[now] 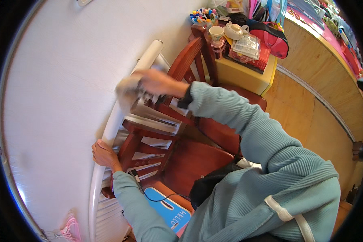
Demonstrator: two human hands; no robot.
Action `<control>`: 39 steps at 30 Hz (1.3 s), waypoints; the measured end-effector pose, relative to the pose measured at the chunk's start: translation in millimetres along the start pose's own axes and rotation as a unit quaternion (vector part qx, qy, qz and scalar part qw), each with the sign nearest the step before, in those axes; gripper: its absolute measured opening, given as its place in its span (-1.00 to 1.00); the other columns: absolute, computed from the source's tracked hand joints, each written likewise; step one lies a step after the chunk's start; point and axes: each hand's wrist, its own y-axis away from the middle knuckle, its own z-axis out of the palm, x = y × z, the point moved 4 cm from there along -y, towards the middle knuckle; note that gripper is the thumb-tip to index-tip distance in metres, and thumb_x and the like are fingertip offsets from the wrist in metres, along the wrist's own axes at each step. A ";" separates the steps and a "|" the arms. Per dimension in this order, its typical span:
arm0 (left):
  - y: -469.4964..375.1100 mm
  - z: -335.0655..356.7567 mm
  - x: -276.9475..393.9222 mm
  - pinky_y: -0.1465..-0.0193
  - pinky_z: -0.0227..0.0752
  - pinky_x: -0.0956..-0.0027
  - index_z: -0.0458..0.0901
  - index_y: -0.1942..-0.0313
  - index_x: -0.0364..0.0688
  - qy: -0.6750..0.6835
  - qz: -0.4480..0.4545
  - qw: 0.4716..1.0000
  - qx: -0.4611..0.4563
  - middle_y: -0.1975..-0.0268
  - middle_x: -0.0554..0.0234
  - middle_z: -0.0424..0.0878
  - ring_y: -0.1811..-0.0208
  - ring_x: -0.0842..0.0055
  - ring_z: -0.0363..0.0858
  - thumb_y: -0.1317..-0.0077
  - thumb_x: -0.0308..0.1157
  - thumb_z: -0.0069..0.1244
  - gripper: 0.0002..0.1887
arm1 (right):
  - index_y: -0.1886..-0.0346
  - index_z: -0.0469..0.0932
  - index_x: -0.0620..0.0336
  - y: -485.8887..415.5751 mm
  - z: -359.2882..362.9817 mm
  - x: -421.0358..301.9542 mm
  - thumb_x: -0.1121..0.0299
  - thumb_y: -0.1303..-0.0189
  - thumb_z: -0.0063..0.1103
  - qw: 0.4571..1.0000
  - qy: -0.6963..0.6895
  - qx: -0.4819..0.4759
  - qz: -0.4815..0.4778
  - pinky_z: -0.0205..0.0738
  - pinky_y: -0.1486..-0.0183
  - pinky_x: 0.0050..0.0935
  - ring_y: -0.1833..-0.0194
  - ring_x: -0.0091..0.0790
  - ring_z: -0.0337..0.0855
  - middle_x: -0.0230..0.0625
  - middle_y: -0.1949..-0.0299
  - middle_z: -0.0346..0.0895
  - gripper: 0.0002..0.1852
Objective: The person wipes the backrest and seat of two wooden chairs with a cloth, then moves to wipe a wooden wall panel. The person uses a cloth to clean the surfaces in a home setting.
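Note:
My right hand [158,82], blurred by motion, grips a greyish-white cloth [128,92] against the upper part of a white radiator [113,122]. Lower down, my left hand [105,154] rests over the radiator's rounded top rail, with its fingers wrapped toward the wall side. The radiator stands along the white wall [57,90], and its fins show between the chair slats. Right beside my hands are the slatted backs of two dark red wooden chairs, the nearer chair [196,163] and the farther chair [184,60].
A yellow cabinet [248,80] holds a cup [216,34], a pen holder [203,18] and a red bag [275,42]. A cluttered bed [317,54] stands at right. A blue board [166,208], a black cable [157,200] and pink hangers [71,228] lie low in view.

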 end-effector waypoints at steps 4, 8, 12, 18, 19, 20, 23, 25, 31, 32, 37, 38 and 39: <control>-0.4 1.3 -0.7 0.20 0.30 0.17 0.56 0.33 -0.12 0.007 0.001 1.000 0.010 0.32 0.29 0.55 0.30 0.28 0.51 -0.36 -0.14 -0.38 -0.63 | 0.29 0.54 0.33 30.8 -104.2 20.9 0.66 0.01 -0.17 0.965 -0.073 0.240 0.078 0.46 0.40 -0.43 0.41 -0.47 0.55 -0.28 0.45 0.56 -0.74; -0.5 3.3 -2.2 0.19 0.30 0.19 0.56 0.34 -0.11 0.011 -0.002 1.000 0.010 0.33 0.30 0.56 0.29 0.30 0.51 -0.35 -0.14 -0.38 -0.64 | 0.16 0.43 0.29 28.6 -195.5 26.2 0.59 0.06 -0.06 0.872 0.267 0.396 0.110 0.35 0.09 -0.15 0.16 0.15 0.49 0.10 0.25 0.50 -0.70; -0.8 3.1 -2.5 0.20 0.29 0.19 0.56 0.35 -0.11 -0.002 0.000 1.000 0.013 0.34 0.29 0.55 0.30 0.29 0.51 -0.35 -0.15 -0.38 -0.64 | 0.03 0.44 0.16 8.5 -222.6 41.2 0.48 0.00 0.03 0.812 0.482 0.322 0.059 0.29 -0.05 -0.17 -0.06 0.03 0.31 -0.11 -0.01 0.37 -0.62; -1.2 1.2 -1.1 0.23 0.27 0.19 0.56 0.35 -0.11 0.007 0.000 1.000 0.017 0.36 0.27 0.54 0.32 0.28 0.49 -0.35 -0.15 -0.38 -0.64 | 0.04 0.46 0.08 8.2 -199.7 89.3 0.54 0.02 -0.02 0.777 0.607 0.118 0.119 0.24 -0.17 -0.20 -0.17 -0.03 0.19 -0.27 -0.12 0.30 -0.61; -1.0 0.8 -0.7 0.24 0.27 0.19 0.56 0.35 -0.11 0.013 0.004 1.000 0.019 0.37 0.27 0.54 0.32 0.28 0.49 -0.35 -0.15 -0.38 -0.64 | 0.04 0.46 0.08 13.3 -194.5 91.5 0.54 0.03 -0.02 0.771 0.615 0.125 0.113 0.25 -0.16 -0.22 -0.18 -0.03 0.19 -0.27 -0.11 0.32 -0.61; -0.8 0.7 -0.6 0.24 0.27 0.19 0.56 0.35 -0.11 0.005 0.007 1.000 0.018 0.37 0.28 0.54 0.32 0.28 0.49 -0.35 -0.15 -0.38 -0.64 | 0.05 0.46 0.09 18.5 -188.7 91.6 0.54 0.03 -0.01 0.767 0.620 0.137 0.094 0.26 -0.16 -0.23 -0.18 -0.04 0.18 -0.27 -0.09 0.33 -0.61; -0.6 0.9 -0.7 0.24 0.27 0.19 0.56 0.35 -0.11 0.000 0.009 1.000 0.018 0.37 0.28 0.53 0.32 0.28 0.49 -0.35 -0.15 -0.37 -0.64 | 0.08 0.47 0.11 31.6 -171.3 88.1 0.54 0.02 -0.02 0.761 0.628 0.149 0.066 0.35 -0.09 -0.28 -0.16 -0.05 0.22 -0.27 -0.05 0.37 -0.64; -0.8 1.5 -0.3 0.23 0.27 0.19 0.56 0.35 -0.11 0.011 0.010 1.000 0.020 0.37 0.28 0.53 0.31 0.28 0.49 -0.35 -0.16 -0.37 -0.64 | 0.15 0.50 0.13 37.4 -160.5 78.4 0.51 -0.02 -0.04 0.777 0.604 0.178 0.014 0.43 0.00 -0.28 -0.10 -0.05 0.29 -0.26 0.01 0.40 -0.72; 0.2 4.8 -3.3 0.22 0.27 0.19 0.54 0.39 -0.10 -0.011 0.002 1.000 0.015 0.36 0.31 0.54 0.32 0.30 0.48 -0.34 -0.14 -0.36 -0.65 | 0.16 0.51 0.05 50.4 -102.1 51.1 0.53 0.06 0.03 0.795 0.595 0.103 -0.058 0.47 0.02 -0.34 -0.09 -0.15 0.31 -0.35 0.02 0.44 -0.68; -0.1 5.6 -3.7 0.23 0.27 0.19 0.54 0.39 -0.10 -0.013 0.003 1.000 0.018 0.37 0.31 0.54 0.32 0.30 0.48 -0.34 -0.14 -0.36 -0.65 | 0.13 0.49 0.09 54.7 -88.9 47.2 0.58 0.12 0.01 0.816 0.568 0.094 -0.056 0.38 -0.07 -0.33 -0.11 -0.14 0.29 -0.32 0.00 0.42 -0.62; -1.3 9.0 -5.0 0.23 0.30 0.19 0.57 0.35 -0.07 -0.017 0.003 0.999 0.037 0.37 0.32 0.55 0.32 0.31 0.51 -0.34 -0.13 -0.37 -0.64 | 0.12 0.49 0.18 87.2 -15.7 26.4 0.63 0.20 0.01 0.882 0.458 0.067 -0.088 0.23 -0.21 -0.25 -0.19 -0.08 0.20 -0.29 -0.07 0.35 -0.57; -1.5 9.6 -4.9 0.22 0.30 0.19 0.57 0.34 -0.07 -0.017 0.005 0.999 0.037 0.37 0.31 0.56 0.31 0.31 0.52 -0.34 -0.12 -0.37 -0.64 | 0.09 0.45 0.18 95.8 -3.9 21.4 0.62 0.17 0.01 0.884 0.446 0.070 -0.123 0.30 -0.13 -0.27 -0.20 -0.09 0.17 -0.27 -0.08 0.31 -0.57; -1.4 9.9 -4.8 0.22 0.30 0.19 0.58 0.33 -0.08 -0.017 0.007 0.999 0.037 0.36 0.31 0.56 0.30 0.31 0.52 -0.34 -0.12 -0.37 -0.63 | 0.05 0.42 0.19 105.0 7.4 17.9 0.60 0.13 0.01 0.883 0.439 0.067 -0.152 0.37 -0.05 -0.29 -0.21 -0.09 0.14 -0.25 -0.10 0.27 -0.56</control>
